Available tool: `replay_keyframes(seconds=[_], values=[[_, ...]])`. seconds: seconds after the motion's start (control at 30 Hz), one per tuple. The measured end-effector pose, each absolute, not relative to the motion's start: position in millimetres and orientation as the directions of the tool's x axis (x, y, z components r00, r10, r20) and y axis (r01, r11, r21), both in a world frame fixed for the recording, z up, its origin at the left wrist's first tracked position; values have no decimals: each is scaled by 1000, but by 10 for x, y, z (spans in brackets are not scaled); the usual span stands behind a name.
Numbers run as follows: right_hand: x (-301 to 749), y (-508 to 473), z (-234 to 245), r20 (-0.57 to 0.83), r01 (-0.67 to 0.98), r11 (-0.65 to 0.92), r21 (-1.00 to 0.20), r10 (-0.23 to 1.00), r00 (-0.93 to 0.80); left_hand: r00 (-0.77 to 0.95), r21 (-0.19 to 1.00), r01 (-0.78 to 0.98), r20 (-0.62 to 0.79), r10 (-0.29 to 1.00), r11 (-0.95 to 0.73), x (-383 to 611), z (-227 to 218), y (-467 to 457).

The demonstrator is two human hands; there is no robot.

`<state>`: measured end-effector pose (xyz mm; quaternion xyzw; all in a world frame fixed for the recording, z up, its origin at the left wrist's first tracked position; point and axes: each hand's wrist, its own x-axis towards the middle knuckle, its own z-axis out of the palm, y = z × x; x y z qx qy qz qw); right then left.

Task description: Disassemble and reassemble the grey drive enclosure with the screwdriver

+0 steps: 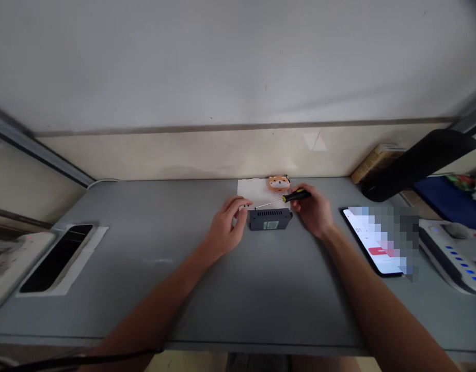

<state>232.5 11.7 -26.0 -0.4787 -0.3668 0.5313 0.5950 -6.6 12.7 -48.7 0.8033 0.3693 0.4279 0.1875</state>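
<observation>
My right hand (313, 211) grips a screwdriver (298, 196) by its black and yellow handle. The thin shaft points left, and its tip is close to a tiny dark screw-like piece at the top left corner of a dark grey box (271, 219). This box has a row of vent slots and a pale label, and it stands on the desk between my hands. Just left of the box, my left hand (228, 227) has curved fingers, with a gap between thumb and index finger. Small dark specks (246, 205) show in that gap on white paper (255, 187).
An orange animal-faced case (279, 183) lies on the paper near the wall. On the right are a lit phone (371, 240), a black cylinder (416, 165), a cardboard box (377, 157) and a power strip (460, 258). A dark phone (58, 258) lies at left on the grey desk (145, 232).
</observation>
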Motion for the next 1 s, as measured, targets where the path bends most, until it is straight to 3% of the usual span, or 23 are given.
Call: replay_keyframes(seconds=[0.27, 0.53, 0.77, 1.0], values=[[2309, 85, -229, -88, -320, -40, -946, 987, 137, 456, 403, 392, 696, 555, -827, -66, -482, 45], [2297, 65, -224, -75, -304, -21, -952, 983, 165, 447, 339, 407, 736, 509, -848, -69, -496, 70], [2258, 62, -233, -31, -234, 10, -972, 985, 170, 506, 346, 445, 664, 551, -826, -72, -517, 79], [2282, 53, -205, -54, -258, -12, -966, 986, 159, 469, 288, 411, 746, 472, -865, -52, -489, 93]])
